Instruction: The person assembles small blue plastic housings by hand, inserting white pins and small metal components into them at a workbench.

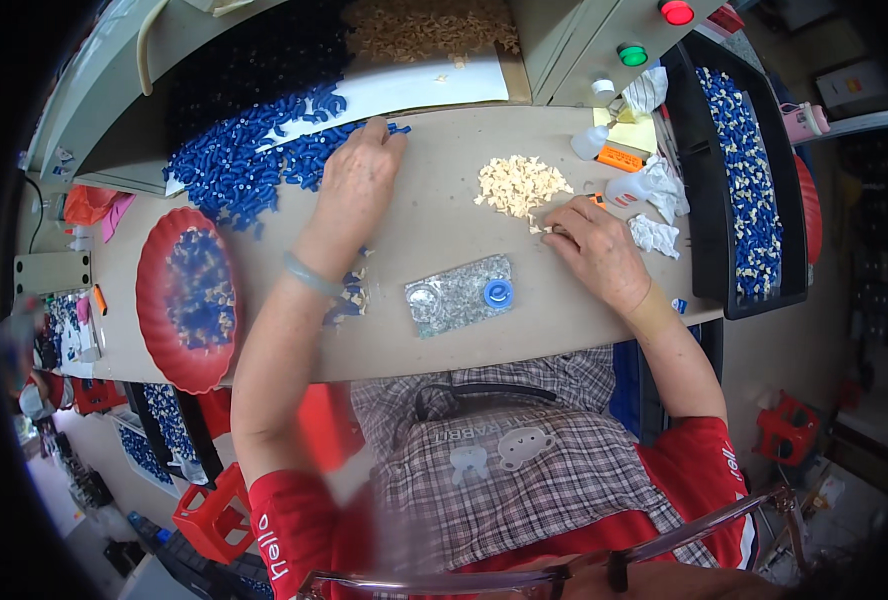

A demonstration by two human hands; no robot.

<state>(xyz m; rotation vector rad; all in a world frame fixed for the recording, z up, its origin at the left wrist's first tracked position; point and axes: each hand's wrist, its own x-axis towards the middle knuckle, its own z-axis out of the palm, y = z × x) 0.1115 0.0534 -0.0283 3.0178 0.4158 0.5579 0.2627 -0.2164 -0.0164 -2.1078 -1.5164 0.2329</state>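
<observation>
My left hand (pixel 361 172), with a pale bangle (pixel 312 275) at its wrist, reaches to the right end of a heap of small blue plastic pieces (pixel 229 165). Its fingers are bent closed, and a blue piece (pixel 399 128) shows at the fingertips. My right hand (pixel 604 255) rests low by a pile of small cream pieces (pixel 522 185); thumb and fingertips pinch together at a cream piece (pixel 536 229). Between my forearms lies a flat grey speckled block (pixel 454 297) with a round blue fitting (pixel 498 293) on its right end.
A red scalloped bowl (pixel 154 300) of blue and cream pieces stands at left. Small bottles (pixel 624 190), an orange box (pixel 619 158) and crumpled tissues (pixel 654 235) lie at right, beside a black tray (pixel 709 260) of mixed pieces. A machine housing with buttons (pixel 632 54) borders the back.
</observation>
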